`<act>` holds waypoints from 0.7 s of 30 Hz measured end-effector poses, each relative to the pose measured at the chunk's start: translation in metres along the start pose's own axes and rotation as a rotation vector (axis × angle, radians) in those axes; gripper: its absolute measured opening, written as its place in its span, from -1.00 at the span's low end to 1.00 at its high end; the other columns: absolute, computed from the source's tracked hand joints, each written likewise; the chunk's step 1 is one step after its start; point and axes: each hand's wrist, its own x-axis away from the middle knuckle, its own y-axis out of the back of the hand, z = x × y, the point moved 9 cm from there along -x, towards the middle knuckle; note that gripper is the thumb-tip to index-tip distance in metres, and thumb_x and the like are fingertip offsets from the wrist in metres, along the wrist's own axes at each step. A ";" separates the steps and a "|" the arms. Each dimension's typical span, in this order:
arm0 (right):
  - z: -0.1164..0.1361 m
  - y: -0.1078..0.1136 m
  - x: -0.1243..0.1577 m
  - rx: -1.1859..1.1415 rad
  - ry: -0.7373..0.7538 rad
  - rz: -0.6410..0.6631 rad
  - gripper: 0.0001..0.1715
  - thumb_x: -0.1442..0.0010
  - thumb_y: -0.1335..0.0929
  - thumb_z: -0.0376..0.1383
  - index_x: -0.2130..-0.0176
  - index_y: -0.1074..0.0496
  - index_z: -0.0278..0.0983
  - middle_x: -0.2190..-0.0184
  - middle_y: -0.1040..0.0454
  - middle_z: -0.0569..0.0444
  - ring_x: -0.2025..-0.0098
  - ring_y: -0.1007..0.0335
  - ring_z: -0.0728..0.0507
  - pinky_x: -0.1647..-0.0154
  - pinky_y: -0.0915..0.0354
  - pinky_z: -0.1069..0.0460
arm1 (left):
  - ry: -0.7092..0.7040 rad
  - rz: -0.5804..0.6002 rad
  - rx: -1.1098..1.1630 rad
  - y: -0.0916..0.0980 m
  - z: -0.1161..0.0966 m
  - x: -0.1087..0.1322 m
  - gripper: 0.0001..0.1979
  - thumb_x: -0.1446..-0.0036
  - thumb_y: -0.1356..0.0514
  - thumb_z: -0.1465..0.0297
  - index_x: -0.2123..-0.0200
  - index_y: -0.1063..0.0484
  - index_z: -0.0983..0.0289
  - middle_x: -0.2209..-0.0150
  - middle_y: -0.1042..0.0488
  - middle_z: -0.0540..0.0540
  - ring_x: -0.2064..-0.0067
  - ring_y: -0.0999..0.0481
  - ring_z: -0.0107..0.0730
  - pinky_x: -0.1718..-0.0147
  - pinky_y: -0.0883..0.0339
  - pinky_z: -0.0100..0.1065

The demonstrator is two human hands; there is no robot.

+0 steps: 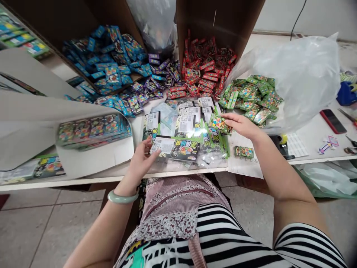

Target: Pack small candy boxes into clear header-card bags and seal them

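Note:
My left hand (pixel 144 158) grips the left end of a clear plastic bag with a black printed header card (pixel 184 148), thumb on top and fingers mostly hidden beneath. In my right hand (pixel 242 125) is a green candy packet (pixel 218 122), pinched at its right side above the other bags; whether a second packet sits under it I cannot tell. More printed bags with white labels (pixel 186 123) lie overlapped beneath and behind both hands. Right of them, a small dark green packet (pixel 244 152) rests on a white sheet of paper (pixel 245 167).
Cardboard boxes at the back spill blue packets (pixel 114 70) and red packets (pixel 208 74), with purple packets (pixel 164 74) between. Green packets (pixel 251 96) spill from a clear plastic sack (pixel 304 82). Curled white card (pixel 97 160) and stacked printed sheets (pixel 95 130) lie left; a red phone (pixel 333 121) right.

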 end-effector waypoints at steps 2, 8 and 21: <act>0.008 -0.008 -0.006 -0.024 0.021 0.027 -0.57 -0.19 -0.37 -0.08 0.00 -0.50 -0.22 0.15 -0.53 0.05 0.17 -0.40 -0.14 0.04 -0.34 -0.09 | -0.141 0.000 -0.163 0.006 -0.015 0.005 -0.31 -0.06 -0.31 0.03 -0.16 -0.33 0.29 -0.06 -0.43 0.29 -0.06 -0.48 -0.05 -0.03 -0.44 -0.02; 0.009 -0.030 -0.015 -0.204 -0.090 0.109 -0.46 -0.10 -0.42 -0.21 -0.08 -0.39 -0.20 0.24 -0.43 0.11 0.29 -0.38 -0.08 0.25 -0.40 -0.02 | -0.492 0.261 -0.369 -0.014 -0.069 0.017 -0.21 -0.13 -0.32 0.06 -0.33 -0.18 0.23 -0.36 -0.19 0.34 -0.43 -0.10 0.12 -0.38 -0.03 0.16; 0.001 -0.036 0.000 0.393 -0.040 -0.043 -0.25 -0.15 -0.42 0.04 -0.21 -0.33 -0.25 0.04 -0.49 -0.15 0.06 -0.46 -0.34 -0.02 -0.39 -0.28 | -0.541 0.664 -0.491 -0.041 -0.084 0.021 -0.04 -0.03 -0.38 0.21 -0.42 -0.01 0.20 -0.37 -0.15 0.34 -0.43 -0.06 0.22 -0.38 0.05 0.22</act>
